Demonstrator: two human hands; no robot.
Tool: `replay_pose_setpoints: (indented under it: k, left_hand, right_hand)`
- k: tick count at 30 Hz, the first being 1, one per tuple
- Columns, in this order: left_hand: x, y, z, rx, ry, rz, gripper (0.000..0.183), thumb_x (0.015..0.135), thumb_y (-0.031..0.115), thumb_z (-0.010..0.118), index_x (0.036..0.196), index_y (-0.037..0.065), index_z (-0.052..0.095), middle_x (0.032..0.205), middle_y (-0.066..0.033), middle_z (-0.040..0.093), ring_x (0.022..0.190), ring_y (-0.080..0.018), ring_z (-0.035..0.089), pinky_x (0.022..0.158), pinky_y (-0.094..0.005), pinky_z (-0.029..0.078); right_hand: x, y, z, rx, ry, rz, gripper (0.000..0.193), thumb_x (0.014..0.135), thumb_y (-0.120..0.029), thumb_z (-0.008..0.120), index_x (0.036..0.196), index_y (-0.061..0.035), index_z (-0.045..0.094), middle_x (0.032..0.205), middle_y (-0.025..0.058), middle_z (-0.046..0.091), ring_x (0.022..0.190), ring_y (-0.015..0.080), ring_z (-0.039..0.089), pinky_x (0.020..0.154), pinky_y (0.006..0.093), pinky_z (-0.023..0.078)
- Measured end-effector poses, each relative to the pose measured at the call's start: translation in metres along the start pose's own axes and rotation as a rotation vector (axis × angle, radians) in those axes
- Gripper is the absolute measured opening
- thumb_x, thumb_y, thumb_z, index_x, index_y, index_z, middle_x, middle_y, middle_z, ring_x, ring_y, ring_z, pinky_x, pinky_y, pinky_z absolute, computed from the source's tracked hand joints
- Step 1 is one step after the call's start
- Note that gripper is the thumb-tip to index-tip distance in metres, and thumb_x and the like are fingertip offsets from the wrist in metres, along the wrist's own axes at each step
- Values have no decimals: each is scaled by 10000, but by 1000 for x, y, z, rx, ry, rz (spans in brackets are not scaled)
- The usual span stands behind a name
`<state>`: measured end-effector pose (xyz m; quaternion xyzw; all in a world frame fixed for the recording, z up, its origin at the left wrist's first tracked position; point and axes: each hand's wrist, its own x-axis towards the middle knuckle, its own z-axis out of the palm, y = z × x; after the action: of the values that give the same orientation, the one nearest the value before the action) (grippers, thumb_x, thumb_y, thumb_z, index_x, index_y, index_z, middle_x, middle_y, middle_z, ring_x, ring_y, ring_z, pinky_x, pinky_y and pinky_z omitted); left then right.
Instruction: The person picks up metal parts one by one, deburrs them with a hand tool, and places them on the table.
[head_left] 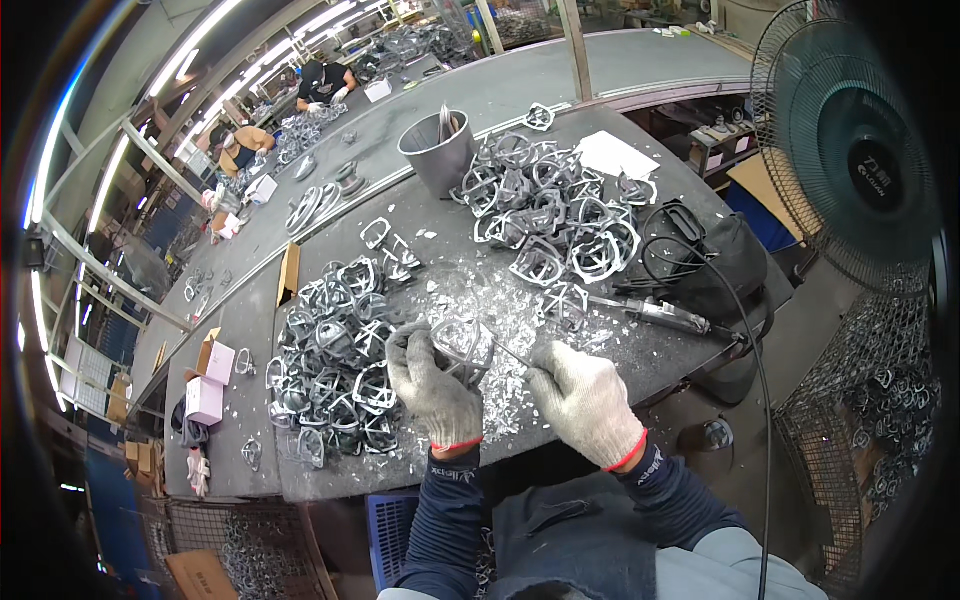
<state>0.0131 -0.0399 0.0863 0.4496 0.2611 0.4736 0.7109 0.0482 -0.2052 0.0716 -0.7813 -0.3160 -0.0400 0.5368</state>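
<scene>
My left hand (437, 390), in a white knit glove with grey fingers, grips a small grey metal frame part (463, 338) with open loops. A thin, dark tool like a narrow blade or file (512, 354) is pinched in my gloved right hand (588, 395); its tip points at the frame part. Whether tip and part touch, I cannot tell. White shavings (508, 405) lie scattered beneath both hands. Beside my left hand is a heap of similar metal parts (335, 335). A second heap (550, 205) lies farther off to the right.
A grey bin (437, 160) stands at the table's far edge. On the right lie a corded pen-shaped power tool (668, 317), its black cable (752, 350) and a black bag (722, 262). A large fan (850, 150) looms at right. Two people work beyond the long belt (400, 120).
</scene>
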Motion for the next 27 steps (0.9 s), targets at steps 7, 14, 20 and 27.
replay_pose_setpoints:
  k: [7, 14, 20, 27]
  left_hand:
    - [-31, -13, -25, 516, -566, 781, 138, 1063, -21, 563, 1124, 7, 685, 918, -97, 725, 695, -132, 659, 611, -282, 545]
    - [107, -44, -53, 891, -48, 1101, 241, 1169, 224, 579, 1048, 58, 705, 744, -51, 679, 532, -151, 599, 468, -324, 536]
    - [220, 23, -38, 1265, -121, 1250, 88, 1048, 110, 650, 1065, 61, 721, 966, -177, 761, 868, -352, 755, 779, -459, 625]
    - [286, 21, -40, 2458, -522, 397, 502, 1067, 509, 574, 1463, 240, 723, 1681, -161, 534, 1562, -370, 495, 1272, -717, 313]
  right_hand:
    - [6, 19, 34, -182, -35, 51, 154, 1022, -204, 731, 1037, -56, 690, 831, 225, 715, 831, 457, 743, 712, 542, 583]
    - [-34, 27, 50, 201, -279, 153, 214, 1036, -217, 686, 1049, -13, 748, 934, 210, 738, 920, 372, 757, 831, 442, 587]
    - [-22, 54, 7, 235, -342, 279, 256, 1011, -222, 739, 1190, -42, 773, 1083, 192, 773, 1038, 364, 764, 935, 435, 597]
    - [-36, 79, -9, -56, -229, 177, 201, 977, -171, 764, 1153, -81, 796, 1026, 172, 756, 1034, 387, 742, 926, 455, 599]
